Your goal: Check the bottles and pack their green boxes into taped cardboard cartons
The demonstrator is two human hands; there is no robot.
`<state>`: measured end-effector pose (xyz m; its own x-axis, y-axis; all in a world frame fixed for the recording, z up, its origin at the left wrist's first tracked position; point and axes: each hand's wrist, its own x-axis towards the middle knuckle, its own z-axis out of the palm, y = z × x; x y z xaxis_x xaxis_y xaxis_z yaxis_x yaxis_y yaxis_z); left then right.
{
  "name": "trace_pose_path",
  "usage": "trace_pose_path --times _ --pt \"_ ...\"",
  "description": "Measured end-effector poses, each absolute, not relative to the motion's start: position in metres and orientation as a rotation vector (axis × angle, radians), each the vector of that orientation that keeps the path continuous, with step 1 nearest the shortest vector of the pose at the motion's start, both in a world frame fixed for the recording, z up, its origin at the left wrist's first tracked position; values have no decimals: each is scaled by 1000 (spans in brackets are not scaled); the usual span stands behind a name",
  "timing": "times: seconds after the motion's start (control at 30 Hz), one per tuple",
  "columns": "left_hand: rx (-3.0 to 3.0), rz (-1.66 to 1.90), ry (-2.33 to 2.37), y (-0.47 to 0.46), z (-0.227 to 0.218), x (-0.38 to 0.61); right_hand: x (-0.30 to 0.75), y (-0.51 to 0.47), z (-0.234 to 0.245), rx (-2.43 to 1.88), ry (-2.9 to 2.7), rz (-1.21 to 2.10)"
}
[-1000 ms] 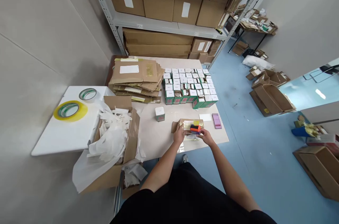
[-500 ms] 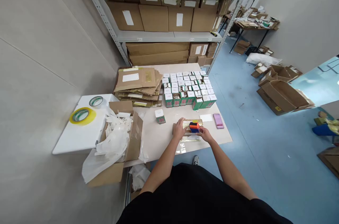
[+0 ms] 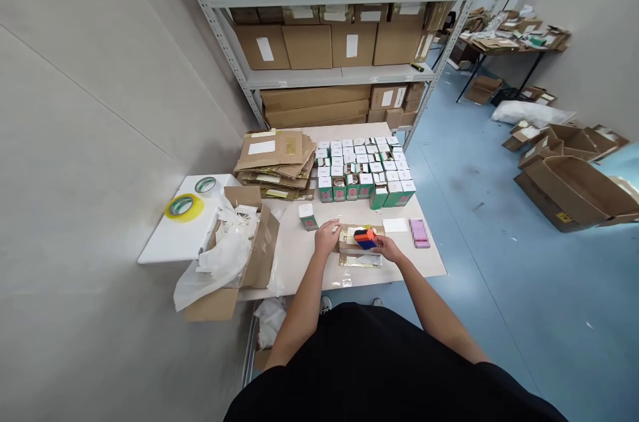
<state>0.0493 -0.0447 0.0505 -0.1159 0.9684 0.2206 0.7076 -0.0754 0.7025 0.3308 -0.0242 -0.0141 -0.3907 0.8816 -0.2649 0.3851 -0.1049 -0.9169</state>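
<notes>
A small flat cardboard box with shiny tape on it lies near the front edge of the table. My right hand is closed around an orange and blue tape dispenser, tilted over the top of the box. At the box's left end is my left hand, fingers stretched out towards its edge; whether they press on it is hard to see. A small white-topped green box stands just beyond my left hand. To the right lie a white label and a purple stack.
Rows of white-topped green boxes fill the table's back, beside flattened cardboard. An open carton with white wrapping stands left, near tape rolls. Shelving rises behind. Open cartons lie on the floor at right.
The tape dispenser has tilted in my right hand. My left hand has shifted left off the box's top to its end. The whole view has swung slightly left.
</notes>
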Motion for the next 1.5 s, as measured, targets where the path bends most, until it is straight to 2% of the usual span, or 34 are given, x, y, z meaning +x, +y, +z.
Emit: trace_pose_path --times 0.23,0.43,0.6,0.8,1.0,1.5 --pt "1813 640 1910 -36 90 22 331 -1 0 -1309 -1851 1561" --pt "1748 671 1913 -31 102 15 328 17 16 -1302 -1998 1513" --pt "1630 712 1997 -32 84 16 320 25 24 -1438 -1907 1490" --pt "1166 791 1823 -33 56 20 310 35 29 -1548 -1992 1264" --pt "1059 755 1795 -35 39 17 310 42 35 -1611 -2122 1026" --pt "1123 588 1765 0 3 -1 319 14 10 -1713 -1976 1048"
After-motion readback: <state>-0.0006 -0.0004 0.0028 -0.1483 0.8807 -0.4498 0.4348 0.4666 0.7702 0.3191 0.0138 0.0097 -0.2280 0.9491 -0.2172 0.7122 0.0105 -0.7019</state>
